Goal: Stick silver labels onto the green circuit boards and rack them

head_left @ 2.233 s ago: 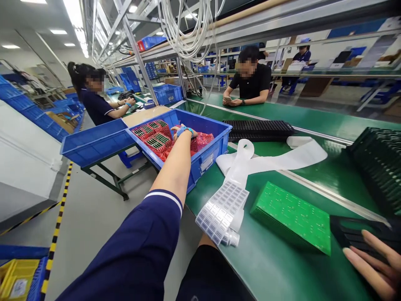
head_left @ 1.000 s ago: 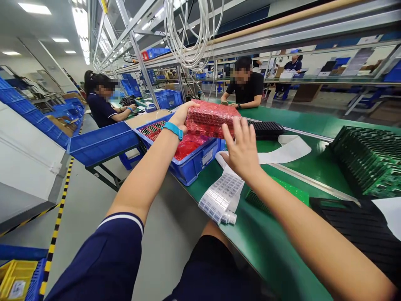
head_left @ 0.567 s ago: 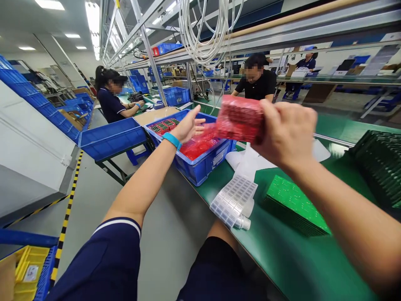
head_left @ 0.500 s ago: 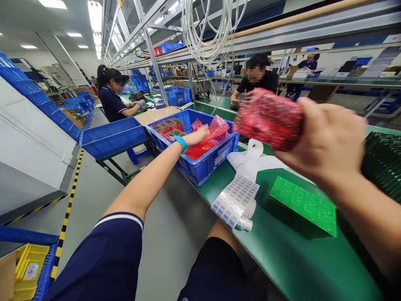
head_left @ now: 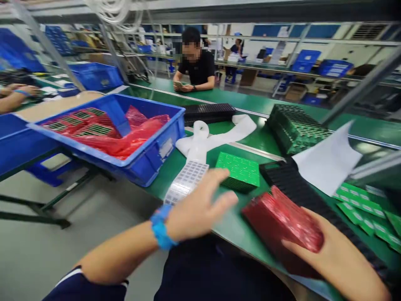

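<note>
Workbench (head_left: 233, 225) (shelving (head_left: 282, 68) beyond, perhaps), red packet (head_left: 278, 223)

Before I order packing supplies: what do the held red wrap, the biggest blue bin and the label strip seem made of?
Red wrap: likely plastic film, glossy, shown by sheen and creases. Blue bin: probably rigid plastic, smooth, with moulded rim. Label strip: paper or film, unclear; curling, partly shiny.

Green counter (head_left: 261, 144). Around green board stack (head_left: 241, 165): label strip (head_left: 189, 175), 9 o'clock; black trays (head_left: 209, 110), 11 o'clock; slotted tray (head_left: 291, 177), 4 o'clock.
</note>
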`<state>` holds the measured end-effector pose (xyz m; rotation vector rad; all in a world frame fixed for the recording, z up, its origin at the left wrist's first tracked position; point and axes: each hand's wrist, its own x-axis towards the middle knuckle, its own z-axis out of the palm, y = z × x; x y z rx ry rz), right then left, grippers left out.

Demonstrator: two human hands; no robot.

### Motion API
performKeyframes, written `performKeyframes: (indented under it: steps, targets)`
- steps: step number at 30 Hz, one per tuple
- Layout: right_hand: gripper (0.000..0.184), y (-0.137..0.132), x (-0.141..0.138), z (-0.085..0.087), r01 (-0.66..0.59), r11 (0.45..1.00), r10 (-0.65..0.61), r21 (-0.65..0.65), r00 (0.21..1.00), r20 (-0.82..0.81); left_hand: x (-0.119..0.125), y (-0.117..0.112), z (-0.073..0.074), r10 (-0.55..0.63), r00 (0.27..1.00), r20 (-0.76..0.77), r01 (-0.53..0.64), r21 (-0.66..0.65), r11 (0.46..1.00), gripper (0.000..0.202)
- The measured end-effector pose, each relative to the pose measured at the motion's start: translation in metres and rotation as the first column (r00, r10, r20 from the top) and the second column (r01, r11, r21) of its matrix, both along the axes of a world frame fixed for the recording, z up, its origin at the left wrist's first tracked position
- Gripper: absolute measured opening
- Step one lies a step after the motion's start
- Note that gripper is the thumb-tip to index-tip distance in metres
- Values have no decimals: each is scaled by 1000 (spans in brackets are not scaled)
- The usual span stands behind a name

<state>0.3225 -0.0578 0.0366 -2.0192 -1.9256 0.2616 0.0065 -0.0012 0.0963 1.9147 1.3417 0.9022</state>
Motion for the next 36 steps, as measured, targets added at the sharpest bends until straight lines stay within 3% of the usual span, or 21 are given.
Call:
performKeyframes:
  steps: [1,2,4,6,8,10,12,13,17,21,27,30,33,36]
  targets:
    - [84,-5,-1,-4,-17,1000,19,-23,998,54,29,-10,-21,-150,987,54,158,-183,970,54]
    - [88,-9,-3,-6,-34,999,36,-26,993,113,56,-16,-40,-174,975,136,208,-298,932,56]
    - [87,-14,-9,-2,-114,993,110,3,966,235,98,-16,-73,-18,952,306,131,-353,926,53]
    - [72,-8,-14,9,-279,958,245,61,913,326,125,-7,-93,33,933,359,104,-355,929,45]
    - [49,7,-15,20,-527,847,470,74,807,358,137,2,-102,56,920,387,90,-349,933,38]
    - [40,26,-13,27,-726,688,688,14,658,308,141,6,-104,76,910,409,78,-347,934,34]
    - [35,42,-10,31,-792,610,766,-25,581,276,142,7,-104,91,904,417,64,-345,937,31]
    - [32,47,-9,32,-796,604,772,-42,571,280,144,8,-104,98,905,415,56,-343,938,29]
    - [24,52,-5,37,-763,633,759,-129,579,296,156,9,-105,141,914,381,-7,-333,943,24]
    - [32,53,-2,39,-728,654,750,-204,590,299,169,8,-107,200,919,341,-84,-327,941,22]
    - [21,55,0,37,-711,659,752,-247,636,173,179,10,-111,218,922,320,-102,-342,934,30]
    - [27,45,-6,40,-618,736,677,-277,686,267,182,13,-112,220,919,328,-101,-343,934,27]
    - [43,30,-13,37,-512,831,555,-218,734,391,185,13,-111,225,911,347,-103,-337,936,26]
    - [39,18,-14,24,-471,879,475,-74,850,227,187,10,-111,231,896,379,-98,-338,936,24]
